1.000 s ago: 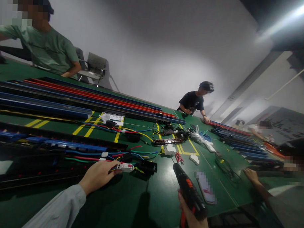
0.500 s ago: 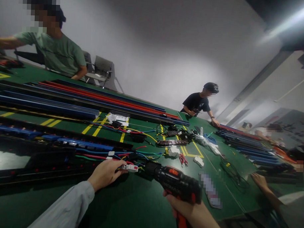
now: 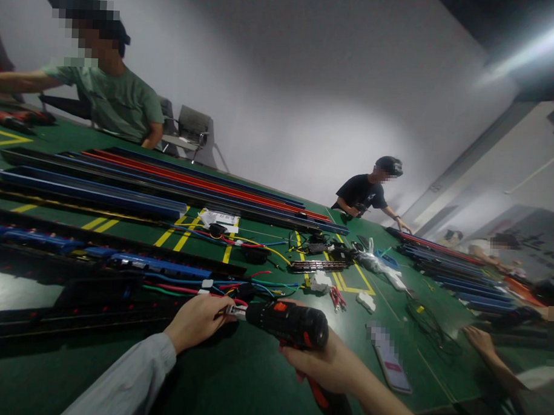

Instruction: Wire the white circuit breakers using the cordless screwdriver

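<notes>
My left hand (image 3: 196, 323) pinches a small pale block (image 3: 236, 312), probably a miniature circuit breaker, though its exact kind is hard to tell. My right hand (image 3: 333, 362) is wrapped round the grip of a black and orange cordless drill (image 3: 289, 320). The drill points left, its nose right at the block's end; the bit and contact spot are hidden. Red, green and blue wires (image 3: 174, 288) run close behind my left hand. Just beyond the drill lie a white terminal piece (image 3: 320, 281) and some red-handled pliers or clips (image 3: 337, 299).
Long black and blue profiles (image 3: 97, 259) and a red profile (image 3: 205, 184) stretch across the green table (image 3: 235, 375). A phone (image 3: 392, 363) and a dark cable coil (image 3: 430, 322) lie to the right. One co-worker (image 3: 121, 99) is at far left, another (image 3: 363, 189) across the table.
The drill has moved left and its nose now meets the pale block in my left hand. My left hand has stayed nearly in place. The view has shifted slightly.
</notes>
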